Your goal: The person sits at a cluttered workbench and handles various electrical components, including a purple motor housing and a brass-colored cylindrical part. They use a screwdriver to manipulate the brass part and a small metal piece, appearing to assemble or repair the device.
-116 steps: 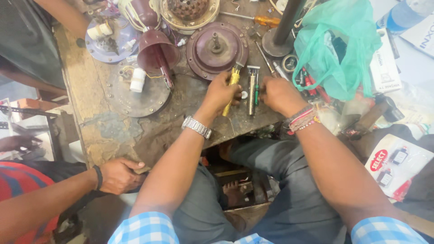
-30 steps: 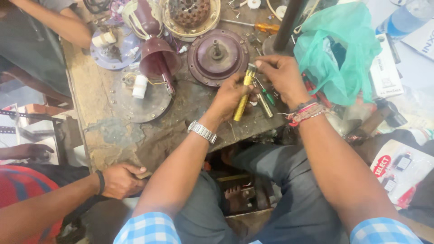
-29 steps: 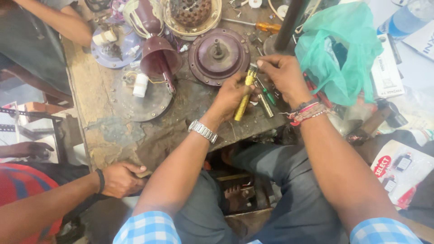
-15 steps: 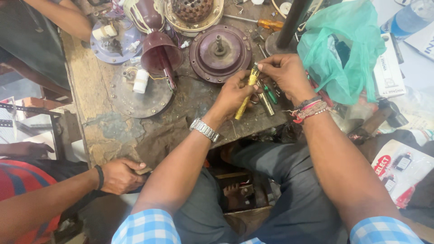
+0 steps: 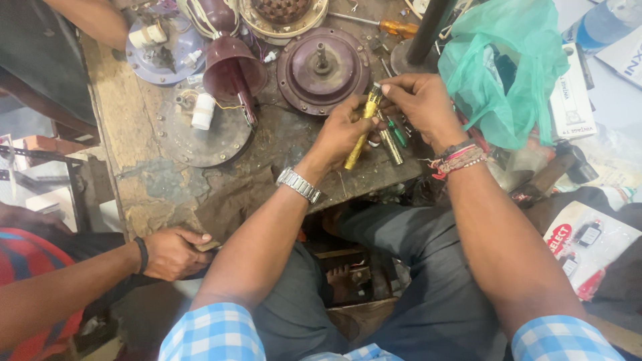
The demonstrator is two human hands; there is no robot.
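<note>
My left hand (image 5: 341,130) grips a slim yellow tool handle (image 5: 359,134) that slants across the worn workbench (image 5: 174,180). My right hand (image 5: 421,103) pinches the metal tip at the top end of that handle, just right of a round maroon motor housing (image 5: 322,68). A green-handled screwdriver (image 5: 398,132) and a dull metal rod (image 5: 391,147) lie on the bench under my right hand. A steel watch sits on my left wrist, coloured threads on my right.
A maroon cone-shaped cover (image 5: 231,70), a grey round plate (image 5: 200,130) with a white capacitor (image 5: 202,111) and an orange-handled screwdriver (image 5: 394,27) lie on the bench. A green plastic bag (image 5: 508,73) bulges at right. Another person's hand (image 5: 172,253) rests at the bench's near-left edge.
Both hands lifted the yellow handle from beside the other tools and shifted it toward the maroon housing. My right hand moved onto its top end. The other person's hand stayed put.
</note>
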